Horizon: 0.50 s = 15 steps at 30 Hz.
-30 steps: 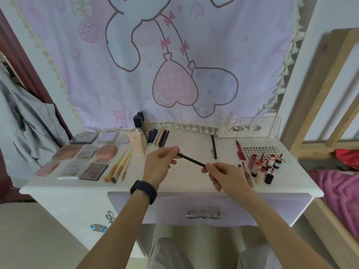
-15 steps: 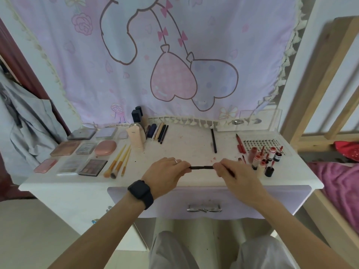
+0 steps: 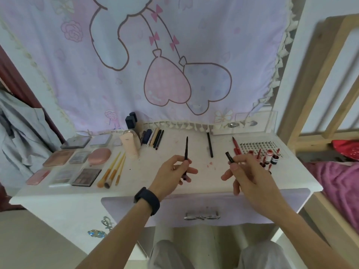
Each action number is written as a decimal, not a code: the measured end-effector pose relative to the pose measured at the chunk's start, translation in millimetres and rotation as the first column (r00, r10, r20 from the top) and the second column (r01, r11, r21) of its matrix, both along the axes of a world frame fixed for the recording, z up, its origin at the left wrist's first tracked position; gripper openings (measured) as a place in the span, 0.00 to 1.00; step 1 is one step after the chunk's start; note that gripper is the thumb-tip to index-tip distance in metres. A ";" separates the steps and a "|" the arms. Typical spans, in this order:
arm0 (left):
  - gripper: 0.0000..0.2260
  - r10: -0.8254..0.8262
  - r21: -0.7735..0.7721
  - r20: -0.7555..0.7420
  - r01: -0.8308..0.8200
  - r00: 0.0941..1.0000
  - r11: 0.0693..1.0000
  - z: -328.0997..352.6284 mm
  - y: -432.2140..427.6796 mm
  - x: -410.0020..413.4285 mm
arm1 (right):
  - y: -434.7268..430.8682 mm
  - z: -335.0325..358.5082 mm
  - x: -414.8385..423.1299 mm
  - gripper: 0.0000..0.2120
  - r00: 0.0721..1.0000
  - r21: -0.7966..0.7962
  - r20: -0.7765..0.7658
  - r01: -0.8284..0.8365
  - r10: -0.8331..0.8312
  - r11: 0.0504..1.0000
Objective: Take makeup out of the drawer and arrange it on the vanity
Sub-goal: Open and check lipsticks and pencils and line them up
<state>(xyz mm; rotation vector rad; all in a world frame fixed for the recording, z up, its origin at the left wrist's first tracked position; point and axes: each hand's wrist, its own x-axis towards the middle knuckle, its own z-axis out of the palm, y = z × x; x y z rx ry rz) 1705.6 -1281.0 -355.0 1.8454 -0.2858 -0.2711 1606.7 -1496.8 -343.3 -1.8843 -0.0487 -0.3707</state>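
Observation:
My left hand (image 3: pixel 172 172) pinches a thin black makeup pencil (image 3: pixel 186 150) that stands nearly upright over the white vanity top (image 3: pixel 174 189). My right hand (image 3: pixel 246 174) holds the pencil's short black cap (image 3: pixel 229 157) between thumb and fingers, a little to the right. Another black pencil (image 3: pixel 209 144) lies on the vanity between my hands, further back. The drawer (image 3: pixel 202 208) below the top is closed.
Palettes and compacts (image 3: pixel 85 176) and several brushes (image 3: pixel 114 169) lie at the left. A pink bottle (image 3: pixel 130 145), dark bottles and pens (image 3: pixel 153 137) stand at the back. Lip products (image 3: pixel 268 158) and a lash card (image 3: pixel 258 146) sit at the right. A wooden bed frame (image 3: pixel 318 78) flanks the vanity.
Both hands held the pencil horizontally by its ends. They have pulled apart: the cap came off in my right hand and the left turned the pencil upright.

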 end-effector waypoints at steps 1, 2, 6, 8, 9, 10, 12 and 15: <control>0.08 0.017 -0.027 -0.027 -0.018 0.999 0.999 3.1 -7.8 3.4 | -3.6 0.3 -3.0 0.03 1.000 0.045 0.013 0.009 -0.010 0.999; 0.08 0.032 -0.040 -0.046 -0.034 0.998 0.999 6.0 -16.3 7.9 | -8.6 0.0 -6.0 0.03 0.999 0.093 0.033 0.029 -0.032 0.995; 0.10 0.037 0.053 -0.058 -0.034 0.998 0.998 14.9 -54.7 30.3 | -44.3 -5.1 -15.2 0.13 0.951 0.159 0.128 0.259 -0.280 0.953; 0.11 0.021 0.131 -0.052 -0.014 0.998 0.991 17.7 -76.7 44.2 | -68.0 -8.3 -15.8 0.12 0.890 0.157 0.151 0.409 -0.431 0.899; 0.11 0.015 0.160 -0.064 -0.005 0.998 0.987 18.6 -88.7 51.5 | -80.3 -10.5 -14.8 0.11 0.853 0.161 0.153 0.477 -0.499 0.864; 0.10 0.008 0.194 -0.077 0.007 0.997 0.981 18.8 -100.9 59.1 | -91.9 -13.1 -12.6 0.10 0.820 0.166 0.147 0.532 -0.554 0.831; 0.08 -0.018 0.302 -0.074 0.040 0.997 0.952 17.8 -124.5 74.0 | -112.5 -20.8 -4.8 0.08 0.767 0.169 0.115 0.611 -0.631 0.773; 0.07 -0.039 0.416 -0.074 0.066 0.997 0.907 12.9 -156.4 96.5 | -133.9 -37.4 11.9 0.04 0.710 0.148 0.065 0.688 -0.701 0.710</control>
